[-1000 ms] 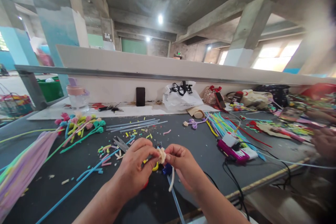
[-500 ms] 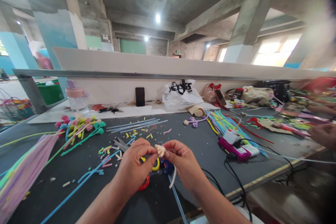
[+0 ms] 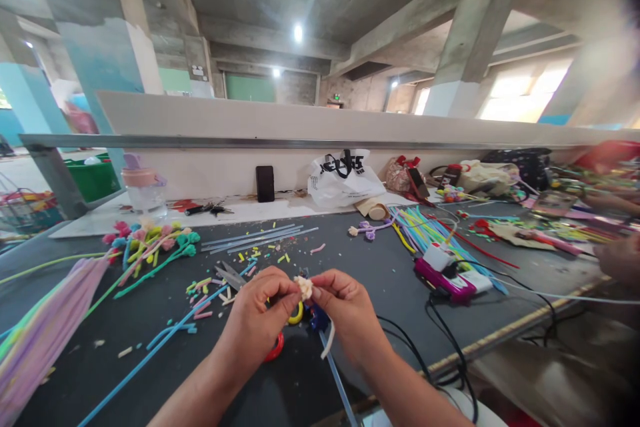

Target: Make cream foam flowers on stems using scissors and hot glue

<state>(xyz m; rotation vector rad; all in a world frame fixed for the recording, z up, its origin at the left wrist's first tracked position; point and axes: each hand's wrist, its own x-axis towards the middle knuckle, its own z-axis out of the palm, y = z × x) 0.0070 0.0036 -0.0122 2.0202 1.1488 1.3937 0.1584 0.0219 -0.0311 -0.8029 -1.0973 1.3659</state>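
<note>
A small cream fuzzy piece [image 3: 303, 287] is pinched between both hands above the dark table. My left hand [image 3: 260, 313] grips its left side with thumb and fingertips. From the right, my right hand [image 3: 347, 310] pinches the same piece, and a white stem [image 3: 328, 340] hangs beneath that hand. Scissors [image 3: 231, 275] with red and yellow handles lie partly hidden under my left hand. Just below the cream piece, a dark blue object [image 3: 318, 318] is partly covered.
Fuzzy flowers [image 3: 150, 243] and a pink-purple bundle [image 3: 60, 320] lie left, with cut bits [image 3: 200, 303] nearer. A magenta power strip [image 3: 445, 282], cables and colored stems [image 3: 425, 230] lie right. Another person's hand [image 3: 617, 259] is at the far right. A bottle [image 3: 145, 190] and phone [image 3: 265, 184] stand behind.
The cream piece has turned slightly between my fingers. Both hands stay nearly in place, and the whole view has shifted a little.
</note>
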